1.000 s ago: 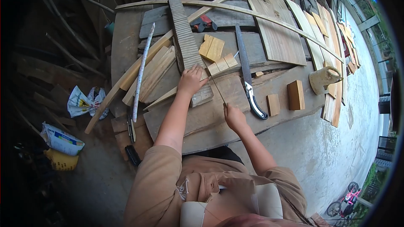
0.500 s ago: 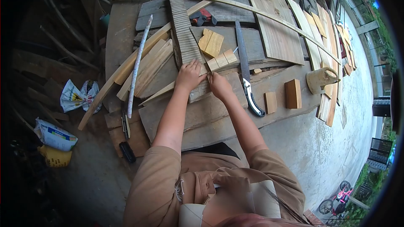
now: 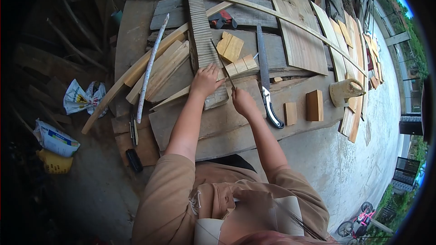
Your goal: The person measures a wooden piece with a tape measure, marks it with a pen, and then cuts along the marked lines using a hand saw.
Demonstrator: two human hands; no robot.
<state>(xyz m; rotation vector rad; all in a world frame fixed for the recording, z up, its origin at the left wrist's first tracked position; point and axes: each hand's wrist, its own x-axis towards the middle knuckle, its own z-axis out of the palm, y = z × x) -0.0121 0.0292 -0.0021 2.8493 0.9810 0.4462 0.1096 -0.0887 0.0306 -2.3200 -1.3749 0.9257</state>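
My left hand (image 3: 207, 80) is closed over a pale wooden strip (image 3: 241, 65), pressing it crosswise against a long board with many close crosswise lines (image 3: 203, 29). Dark lines mark the strip's right end. In my right hand (image 3: 244, 101) is a thin dark blade-like tool (image 3: 221, 61); its handle is hidden in my fist. The tool slants up and left, passing close to the strip beside my left fingers. Just beyond it lies a rough yellowish wood block (image 3: 230, 46). A folding saw (image 3: 265, 77) with a black and white handle lies right of my right hand.
Two small wood blocks (image 3: 314, 105) stand at the right, near a pale cylindrical container (image 3: 346, 92). Long slats cross the worktable (image 3: 204, 138). A speckled stick (image 3: 153, 68) and a box cutter (image 3: 134, 130) lie left. A wide plank (image 3: 299, 31) rests at the back.
My right hand has drawn back slightly down and right with the thin tool, showing more of its length. My left hand stays on the strip. The whole view has shifted slightly.
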